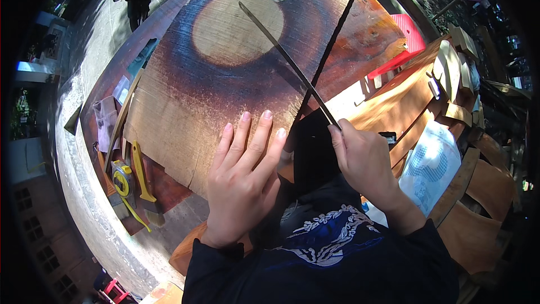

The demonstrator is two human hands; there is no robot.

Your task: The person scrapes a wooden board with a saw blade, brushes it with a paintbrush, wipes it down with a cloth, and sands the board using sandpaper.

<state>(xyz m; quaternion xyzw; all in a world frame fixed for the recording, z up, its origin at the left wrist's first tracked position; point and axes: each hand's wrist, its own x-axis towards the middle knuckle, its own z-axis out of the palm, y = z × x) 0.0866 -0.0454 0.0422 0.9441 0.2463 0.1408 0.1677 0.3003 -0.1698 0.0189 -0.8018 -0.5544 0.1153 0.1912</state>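
Observation:
In front of me is a wooden board [169, 129] with a bare round patch ringed by dark blue and reddish-brown colour, and a whitish patch above that. My left hand [242, 186] lies on the near part of the board, fingers stretched out and a little apart. My right hand [365, 160], just past the board's right edge, is closed round the near end of a long, thin, dark metal strip [289, 63]. The strip slants up and left over the board, its narrow tip over the round patch. Whether it touches the wood, I cannot tell.
Left of the board lie a yellow tape measure [122, 179], a yellow-handled brush [142, 177] and a purplish cloth [106, 121]. A reddish-brown wood surface [365, 39] shows beneath it. To the right are a red plastic piece [408, 39], a white printed bag [433, 160] and stacked wood pieces [472, 231].

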